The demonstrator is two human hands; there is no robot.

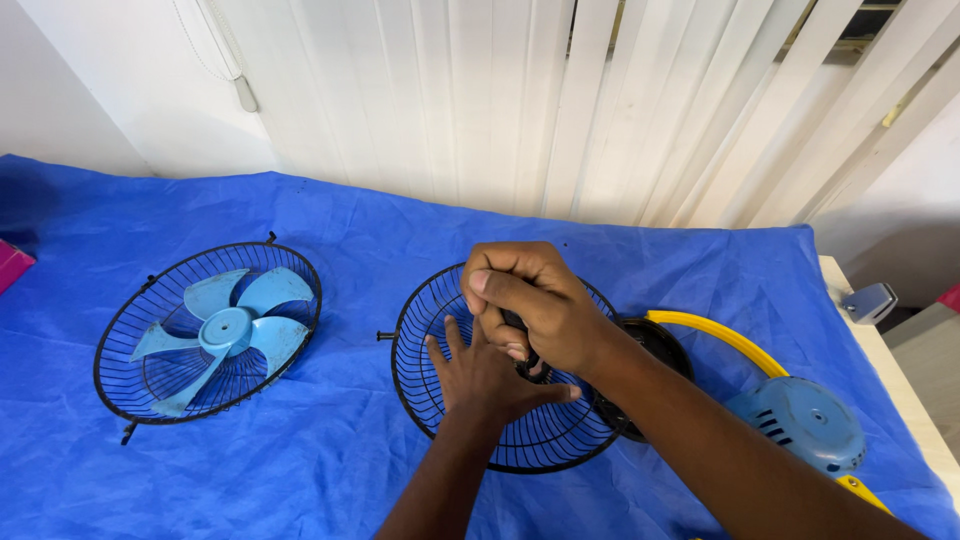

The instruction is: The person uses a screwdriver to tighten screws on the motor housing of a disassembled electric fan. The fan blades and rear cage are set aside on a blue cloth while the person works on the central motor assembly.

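A black wire fan guard point(420, 330) lies in the middle of the blue cloth point(400, 220). My left hand point(487, 377) rests flat on the guard with its fingers spread. My right hand point(535, 305) is curled above the guard's centre, its fingers closed on a small black part that is mostly hidden. Behind the hands sits a blue fan motor point(800, 425) on a yellow frame point(715, 335), with a black round piece point(655, 345) against the guard.
A second black wire guard point(130, 330) at the left holds a light blue fan blade point(225, 330). White vertical blinds point(520, 100) hang behind the table. A pink object point(10, 265) shows at the far left edge. The table's right edge point(890, 360) is bare and pale.
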